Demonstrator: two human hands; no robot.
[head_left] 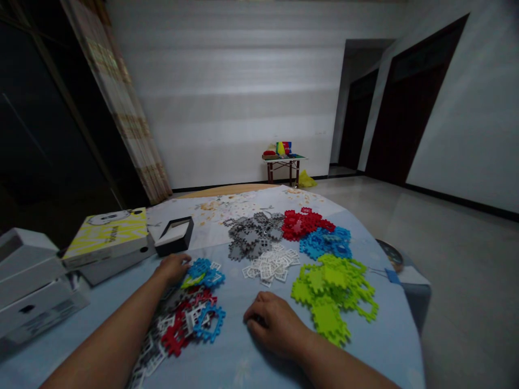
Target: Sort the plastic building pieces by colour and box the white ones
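- Mixed heap of red, blue, white & grey notched plastic pieces (190, 319): just R of your L hand (173, 268), long axis running back twd you, slanting L; L hand's nearer.
- L fingers bent at heap's far end; can't tell if gripping.
- Your R hand (272, 322): fingers curled narrow, no piece visible, btwn heap & lime-green notched plastic pile (330, 294).
- Pale-blue tablecloth (237, 367) below; white wall (243, 119), dark-brown door (409, 102) beyond.

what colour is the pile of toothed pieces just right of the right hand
Lime green; the pile of toothed pieces shows in the head view.
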